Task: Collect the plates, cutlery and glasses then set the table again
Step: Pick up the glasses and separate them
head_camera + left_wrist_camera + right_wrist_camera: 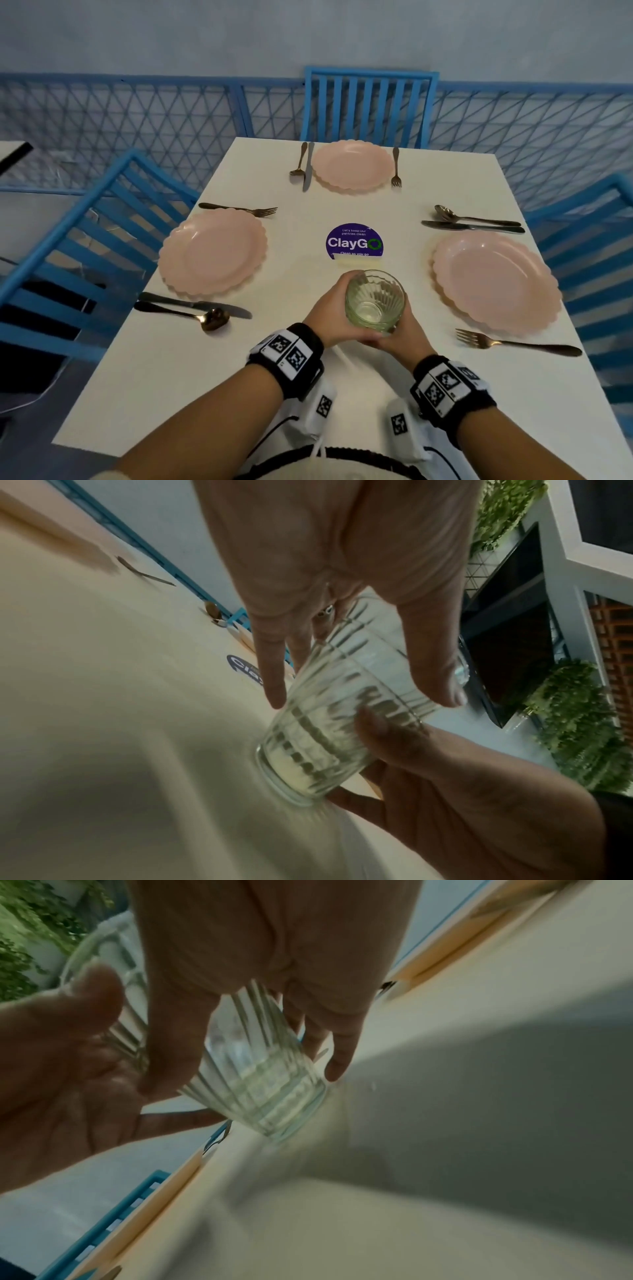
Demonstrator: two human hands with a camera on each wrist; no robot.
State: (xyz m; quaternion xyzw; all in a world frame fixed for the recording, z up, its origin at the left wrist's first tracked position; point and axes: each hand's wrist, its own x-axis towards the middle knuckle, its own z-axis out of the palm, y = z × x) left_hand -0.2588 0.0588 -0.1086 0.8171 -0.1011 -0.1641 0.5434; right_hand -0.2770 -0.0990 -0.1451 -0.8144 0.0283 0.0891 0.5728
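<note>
Glass (pixel 374 300) is cupped between left hand (pixel 329 310) and right hand (pixel 407 334), fingers (pixel 274 674) curled round its ribbed wall, above the desk (pixel 171 377); three pink plates (pixel 212 251) are flanked by cutlery (pixel 191 306); a purple sticker (pixel 354 241) lies just beyond.

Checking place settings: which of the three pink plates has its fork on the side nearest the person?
The right plate: its fork lies on the near side. The left plate has its fork on the far side; the far plate has its to the right.
</note>
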